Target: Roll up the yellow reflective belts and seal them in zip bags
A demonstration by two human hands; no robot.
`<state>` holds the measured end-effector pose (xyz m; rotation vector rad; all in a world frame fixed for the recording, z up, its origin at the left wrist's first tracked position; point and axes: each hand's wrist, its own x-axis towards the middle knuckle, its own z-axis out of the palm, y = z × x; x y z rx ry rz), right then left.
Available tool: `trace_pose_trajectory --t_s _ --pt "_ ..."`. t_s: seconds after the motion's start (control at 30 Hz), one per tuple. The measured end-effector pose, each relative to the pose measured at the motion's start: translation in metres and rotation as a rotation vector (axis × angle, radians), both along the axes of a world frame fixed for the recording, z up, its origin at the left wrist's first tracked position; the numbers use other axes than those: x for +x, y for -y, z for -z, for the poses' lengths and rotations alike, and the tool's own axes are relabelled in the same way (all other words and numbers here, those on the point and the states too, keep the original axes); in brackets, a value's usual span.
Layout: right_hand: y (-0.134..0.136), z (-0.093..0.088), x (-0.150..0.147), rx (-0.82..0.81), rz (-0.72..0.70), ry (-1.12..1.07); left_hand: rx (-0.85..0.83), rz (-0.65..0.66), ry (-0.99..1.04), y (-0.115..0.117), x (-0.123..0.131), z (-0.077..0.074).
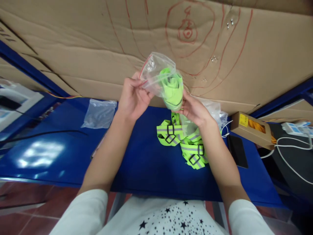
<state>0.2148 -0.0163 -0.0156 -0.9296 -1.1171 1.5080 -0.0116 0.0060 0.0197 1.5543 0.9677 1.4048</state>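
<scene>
Raised above the table is a clear zip bag point(153, 70) with a red seal line, and inside it or partly inside it sits a rolled neon-green strap bundle point(172, 89). My left hand point(135, 98) pinches the bag near its red-edged mouth. Around the lower right of the roll, my right hand point(194, 107) is closed, its fingertips partly hidden behind it. Below my right forearm lie neon-green reflective straps point(170, 132) with grey stripes and black buckles, bundled on the blue table point(144, 160).
A flat clear bag point(99, 113) lies on the left of the table. More clear plastic point(212, 109) is behind my right wrist. To the right are a black phone point(237, 150), an open cardboard box point(254, 129) and white cables point(293, 156). A cardboard panel point(85, 58) backs the table.
</scene>
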Motion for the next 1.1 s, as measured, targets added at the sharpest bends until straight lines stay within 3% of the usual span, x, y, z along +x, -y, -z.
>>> trace_pose_trajectory --t_s 0.07,0.17,0.27,0.33,0.37,0.47,0.53,0.6,0.8,0.9,0.97,1.1 --pt "0.000 -0.005 0.007 0.096 0.123 0.017 -0.024 0.064 0.006 0.003 -0.003 -0.003" --pt "0.000 -0.012 0.018 0.351 0.418 0.079 0.004 0.095 -0.086 0.007 -0.017 -0.011" --pt "0.006 -0.015 0.017 0.623 0.663 0.226 0.150 -0.136 -0.356 0.008 -0.030 -0.015" --pt "0.011 -0.013 0.008 0.761 0.682 0.423 0.225 -0.292 -0.552 0.006 -0.032 -0.012" --pt "0.014 -0.012 0.002 0.812 0.656 0.532 0.239 -0.299 -0.633 0.005 -0.031 -0.009" --pt "0.019 -0.007 -0.015 0.891 0.585 0.705 0.240 -0.049 -0.723 0.005 -0.022 0.002" --pt "0.023 -0.006 -0.022 0.904 0.582 0.686 0.224 0.133 -0.690 0.006 -0.015 0.009" --pt "0.028 -0.009 -0.024 0.919 0.592 0.651 0.208 0.233 -0.649 0.007 -0.010 0.013" --pt "0.036 -0.016 -0.019 1.040 0.846 0.571 0.184 0.348 -0.537 0.006 -0.010 0.014" --pt "0.036 -0.016 -0.019 1.095 0.714 0.711 0.204 0.416 -0.548 0.010 -0.010 0.010" --pt "0.041 -0.020 -0.021 1.157 0.718 0.749 0.234 0.445 -0.562 0.013 -0.006 0.009" --pt "0.062 -0.036 -0.019 1.162 0.990 0.699 0.316 0.477 -0.575 0.017 0.008 0.012"
